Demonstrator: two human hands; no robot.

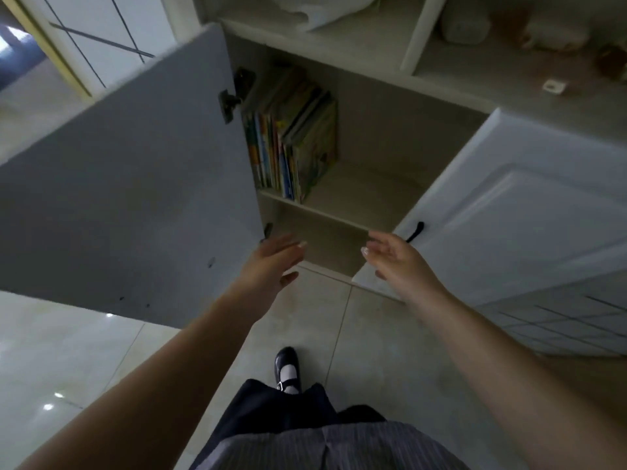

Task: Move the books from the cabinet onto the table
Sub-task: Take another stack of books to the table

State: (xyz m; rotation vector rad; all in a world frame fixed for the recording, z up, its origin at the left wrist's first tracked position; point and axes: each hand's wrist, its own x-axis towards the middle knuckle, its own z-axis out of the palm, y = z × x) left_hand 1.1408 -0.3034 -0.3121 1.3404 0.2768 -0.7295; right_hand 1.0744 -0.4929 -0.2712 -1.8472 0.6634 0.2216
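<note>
Several colourful books [293, 140] stand upright in a row on the upper shelf [359, 198] of the low cabinet, pushed against its left wall. Both my arms stretch toward the cabinet opening. My left hand [271, 266] hovers below the shelf edge with fingers straight and holds nothing. My right hand [397, 259] hangs at the same height, fingers relaxed and empty. Both hands are well short of the books. No table is in view.
The left cabinet door [129, 184] swings wide open toward me. The right door [509, 212], with a black handle [415, 231], is also open. Open shelves above carry blurred objects. The floor is pale tile [339, 334]. My black shoe [287, 368] shows below.
</note>
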